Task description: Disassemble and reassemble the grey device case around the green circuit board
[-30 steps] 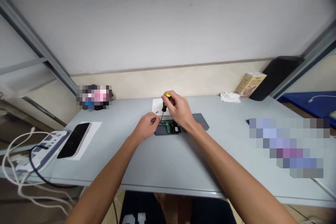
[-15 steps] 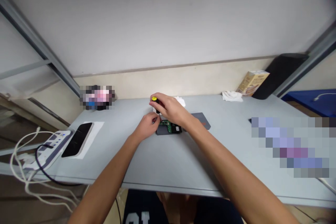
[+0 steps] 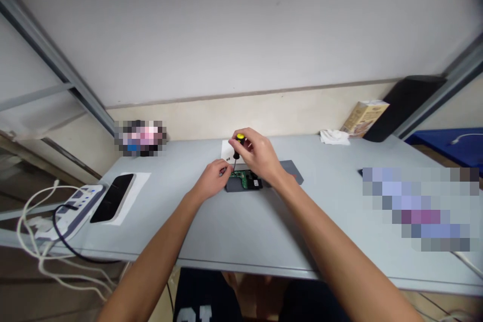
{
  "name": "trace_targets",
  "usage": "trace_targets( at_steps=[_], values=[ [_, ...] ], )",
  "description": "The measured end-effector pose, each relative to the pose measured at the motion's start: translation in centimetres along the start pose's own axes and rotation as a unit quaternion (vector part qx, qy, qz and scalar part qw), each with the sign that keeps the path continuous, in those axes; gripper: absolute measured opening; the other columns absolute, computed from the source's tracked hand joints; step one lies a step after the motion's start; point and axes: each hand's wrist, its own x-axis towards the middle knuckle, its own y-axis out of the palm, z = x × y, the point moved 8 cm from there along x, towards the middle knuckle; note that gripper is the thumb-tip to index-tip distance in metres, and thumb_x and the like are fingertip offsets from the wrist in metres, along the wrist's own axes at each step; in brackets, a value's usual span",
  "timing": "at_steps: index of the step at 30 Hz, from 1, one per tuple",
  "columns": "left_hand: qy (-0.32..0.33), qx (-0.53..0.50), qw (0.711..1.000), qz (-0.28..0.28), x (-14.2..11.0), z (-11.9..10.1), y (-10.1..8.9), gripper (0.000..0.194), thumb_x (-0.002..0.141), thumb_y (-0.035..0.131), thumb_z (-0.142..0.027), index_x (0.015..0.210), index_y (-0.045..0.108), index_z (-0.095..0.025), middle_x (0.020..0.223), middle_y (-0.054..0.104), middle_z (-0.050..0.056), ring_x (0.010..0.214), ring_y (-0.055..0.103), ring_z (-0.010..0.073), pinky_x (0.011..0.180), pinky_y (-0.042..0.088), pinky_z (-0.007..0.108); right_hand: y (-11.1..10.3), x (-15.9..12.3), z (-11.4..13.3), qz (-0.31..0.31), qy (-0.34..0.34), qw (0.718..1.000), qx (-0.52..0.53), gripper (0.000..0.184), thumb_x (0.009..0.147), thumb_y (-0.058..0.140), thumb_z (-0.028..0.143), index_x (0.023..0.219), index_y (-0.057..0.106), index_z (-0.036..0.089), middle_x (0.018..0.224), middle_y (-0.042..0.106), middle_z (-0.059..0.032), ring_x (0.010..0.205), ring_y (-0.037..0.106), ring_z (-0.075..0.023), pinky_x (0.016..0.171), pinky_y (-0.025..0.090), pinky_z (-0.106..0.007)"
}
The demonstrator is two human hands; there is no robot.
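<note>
My right hand (image 3: 259, 155) grips a small screwdriver (image 3: 236, 155) with a black handle and a yellow cap. Its thin shaft points down, leaning slightly, at the upper left of an opened dark device with a green circuit board (image 3: 244, 178). My left hand (image 3: 214, 179) is closed at the device's left end, fingertips pinched beside the screwdriver's tip. What those fingers hold, if anything, is hidden. Partly behind my right wrist lies a flat grey panel (image 3: 291, 167). Just beyond the device, a white paper (image 3: 226, 147) carries a few tiny dark pieces.
A phone (image 3: 113, 198) rests on white paper at the left, beside a power strip (image 3: 71, 214) with looping cables. Crumpled tissue (image 3: 335, 137) and a yellow carton (image 3: 365, 118) stand at the back right. Blurred-out items lie at far left and right on the grey desk (image 3: 211, 236).
My right hand has moved right with the screwdriver, whose handle now leans right instead of left. More of the white paper behind shows. My left hand stays nearly in place.
</note>
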Motion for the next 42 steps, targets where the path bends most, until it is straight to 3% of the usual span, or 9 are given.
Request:
trace_targets(
  at_steps=[3,6,10,15,20,27,32,37,42],
  values=[
    [0.007,0.003,1.000,-0.005,0.0,-0.1,-0.1,0.030,0.100,0.051,-0.028,0.077,0.066,-0.019,0.081,0.067,0.004,0.076,0.059,0.0175,0.077,0.046,0.031,0.9,0.0,0.1,0.042,0.024,0.988,0.149,0.026,0.097,0.064,0.050,0.097,0.065,0.024,0.107,0.068,-0.0074,0.094,0.065,-0.0188,0.076,0.051,-0.031],
    [0.011,0.009,1.000,-0.008,0.0,-0.1,-0.2,0.030,0.099,0.051,-0.028,0.074,0.065,-0.018,0.077,0.064,0.003,0.072,0.057,0.0167,0.074,0.045,0.030,2.3,-0.4,-0.8,0.058,0.086,0.956,0.275,0.035,0.094,0.066,0.057,0.093,0.055,0.024,0.085,0.069,-0.0022,0.083,0.067,-0.0177,0.073,0.050,-0.031],
    [0.005,0.002,1.000,-0.003,-0.1,0.0,-0.1,0.030,0.100,0.051,-0.030,0.076,0.066,-0.018,0.078,0.064,0.002,0.073,0.058,0.0165,0.073,0.045,0.030,3.0,-0.7,-1.6,0.032,0.098,0.943,0.315,0.043,0.092,0.065,0.067,0.095,0.053,0.025,0.066,0.054,0.0060,0.064,0.056,-0.0137,0.067,0.045,-0.029],
    [-0.006,-0.005,1.000,0.005,0.0,0.1,0.0,0.033,0.102,0.051,-0.033,0.078,0.067,-0.019,0.083,0.068,0.003,0.077,0.061,0.0172,0.076,0.046,0.030,3.6,-0.7,-1.9,0.048,0.131,0.912,0.387,0.052,0.098,0.049,0.072,0.109,0.066,0.024,0.080,0.056,0.0019,0.072,0.056,-0.0142,0.072,0.047,-0.030],
    [-0.005,0.004,1.000,-0.001,-0.1,0.0,-0.1,0.028,0.101,0.051,-0.031,0.081,0.067,-0.019,0.082,0.066,0.003,0.076,0.059,0.0173,0.076,0.046,0.030,3.3,-0.7,-2.2,0.012,0.157,0.891,0.427,0.046,0.081,0.081,0.060,0.088,0.053,0.025,0.084,0.065,0.0020,0.077,0.062,-0.0133,0.078,0.049,-0.029],
    [-0.005,0.004,1.000,0.000,-0.1,0.0,0.0,0.028,0.101,0.049,-0.029,0.079,0.062,-0.019,0.082,0.065,0.003,0.078,0.059,0.0174,0.077,0.046,0.030,3.6,-0.4,-2.1,0.016,0.145,0.882,0.448,0.047,0.094,0.059,0.069,0.103,0.065,0.023,0.074,0.052,0.0041,0.067,0.051,-0.0118,0.066,0.041,-0.028],
    [-0.001,0.016,1.000,-0.008,-0.1,-0.1,-0.2,0.027,0.100,0.050,-0.027,0.077,0.062,-0.019,0.081,0.064,0.003,0.076,0.058,0.0176,0.076,0.046,0.031,3.6,-0.6,-2.1,-0.005,0.171,0.887,0.429,0.050,0.074,0.085,0.061,0.086,0.054,0.025,0.079,0.063,0.0026,0.074,0.061,-0.0141,0.073,0.047,-0.030],
    [-0.004,0.014,1.000,0.002,-0.1,-0.3,-0.1,0.026,0.100,0.049,-0.027,0.078,0.062,-0.020,0.082,0.065,0.004,0.080,0.060,0.0188,0.077,0.046,0.031,3.1,-0.5,-2.5,-0.016,0.167,0.893,0.418,0.047,0.087,0.066,0.072,0.092,0.054,0.026,0.059,0.043,0.0089,0.054,0.043,-0.0118,0.057,0.038,-0.028],
    [-0.012,0.012,1.000,-0.006,-0.1,-0.2,-0.2,0.030,0.101,0.049,-0.032,0.078,0.063,-0.020,0.082,0.066,0.004,0.078,0.060,0.0188,0.076,0.046,0.032,2.8,-0.4,-2.2,0.017,0.186,0.879,0.439,0.045,0.084,0.071,0.068,0.095,0.065,0.024,0.084,0.061,-0.0003,0.078,0.060,-0.0155,0.076,0.049,-0.032]
  ],
)
